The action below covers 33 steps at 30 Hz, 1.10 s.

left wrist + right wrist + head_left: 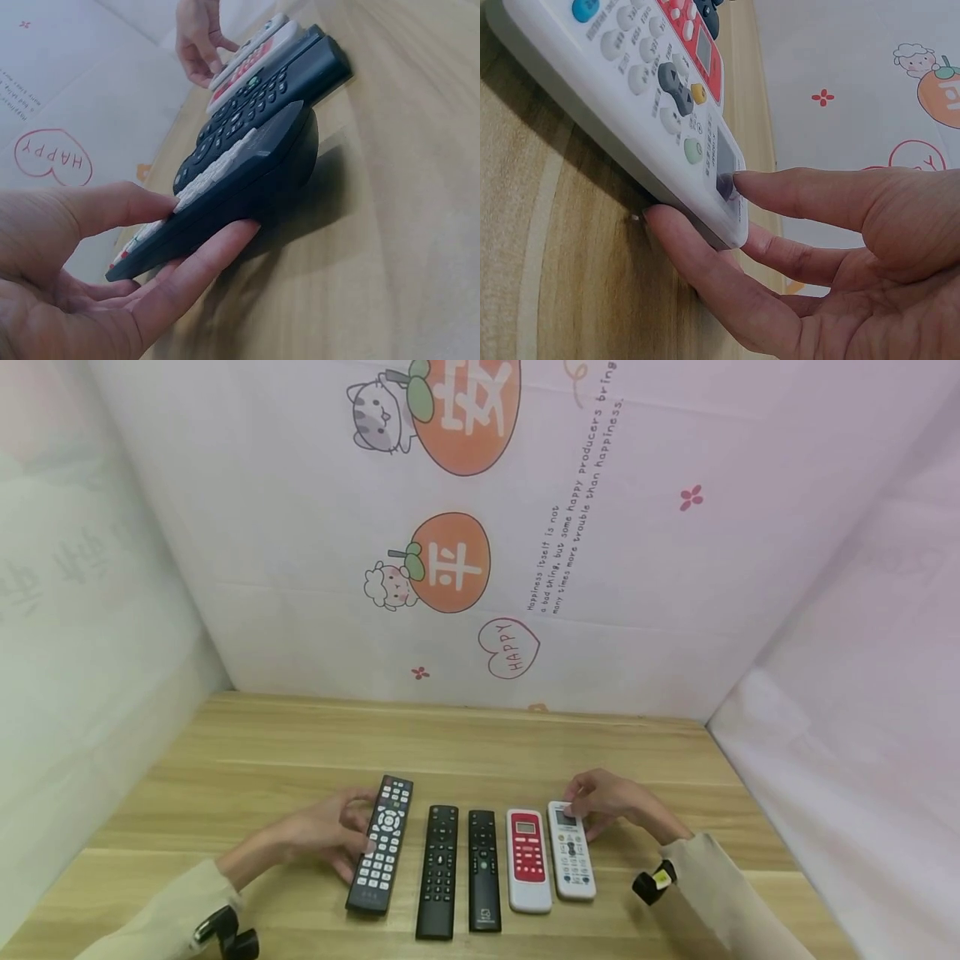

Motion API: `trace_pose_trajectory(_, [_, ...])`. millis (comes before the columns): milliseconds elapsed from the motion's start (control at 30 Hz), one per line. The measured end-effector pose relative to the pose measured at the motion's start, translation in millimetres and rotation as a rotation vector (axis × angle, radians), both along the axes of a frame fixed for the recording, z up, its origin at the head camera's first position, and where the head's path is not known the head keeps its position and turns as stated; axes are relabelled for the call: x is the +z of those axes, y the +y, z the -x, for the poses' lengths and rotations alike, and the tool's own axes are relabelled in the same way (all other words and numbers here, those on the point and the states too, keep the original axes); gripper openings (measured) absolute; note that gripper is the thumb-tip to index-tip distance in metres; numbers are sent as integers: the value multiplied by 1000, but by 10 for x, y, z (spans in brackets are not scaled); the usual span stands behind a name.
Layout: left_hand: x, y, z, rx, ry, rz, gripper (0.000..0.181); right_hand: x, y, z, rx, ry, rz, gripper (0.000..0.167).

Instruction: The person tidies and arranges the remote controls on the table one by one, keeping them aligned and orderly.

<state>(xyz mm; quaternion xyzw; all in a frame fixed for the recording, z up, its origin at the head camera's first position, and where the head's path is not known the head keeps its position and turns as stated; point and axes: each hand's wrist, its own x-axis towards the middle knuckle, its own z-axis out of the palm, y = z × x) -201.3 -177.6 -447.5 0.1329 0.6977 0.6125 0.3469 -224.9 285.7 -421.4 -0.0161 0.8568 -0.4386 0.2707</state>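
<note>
Five would be too many to count, so several remote controls lie side by side on the wooden table [300, 735]. At the left end, my left hand [330, 831] pinches a black remote with white buttons [381, 852], thumb on its face and fingers beneath; the left wrist view shows it tilted, with a shadow under it. At the right end, my right hand [607, 802] pinches the top of a white remote with a small screen [573, 860]. Its thumb [795, 195] presses on the screen, with fingers at the edge and below.
Between the hands lie a black remote [437, 877], a slimmer black remote [484, 872] and a white remote with a red face [528, 860]. A printed white cloth [600, 652] hangs behind the table, with white cloth walls at both sides.
</note>
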Motion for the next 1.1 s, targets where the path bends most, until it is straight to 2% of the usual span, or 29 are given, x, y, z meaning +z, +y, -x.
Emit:
trace_pose_trajectory(200, [12,56,-64,4,3,16,102,-6,7,-5,7,11,2,21])
trace_pose_trajectory(400, [-33,83,-80,22,11,44,107,-10,13,-14,1,2,20,22])
trace_pose_trajectory(667, [34,111,-140,38,41,92,104,4,2,-11,-2,1,8,21])
trace_pose_trajectory(1100, [48,161,-202,55,71,144,101,-2,14,-16,4,6,2,21])
